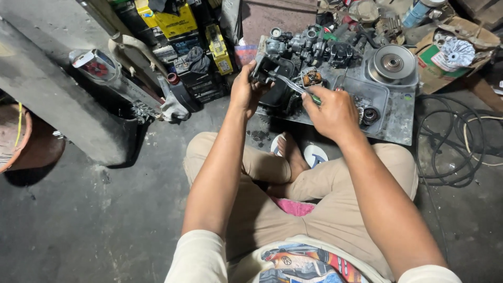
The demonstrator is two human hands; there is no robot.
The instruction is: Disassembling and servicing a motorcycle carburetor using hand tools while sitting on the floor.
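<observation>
One engine (314,50) on tray (398,126). Left hand (244,90) grips its near-left edge; right hand (332,112) pinches one screwdriver (294,86) against it. One pulley (391,63) right of engine.

Both forearms extend forward from the lower frame edge, bare below short pale sleeves. The left hand (244,90) is raised, wrist bent slightly, fingers curled forward and thumb up in a closed grasp. The right hand (332,111) sits just right of it and slightly lower, knuckles up, fingers closed in a fist-like grip. The hands are near each other but not touching.
</observation>
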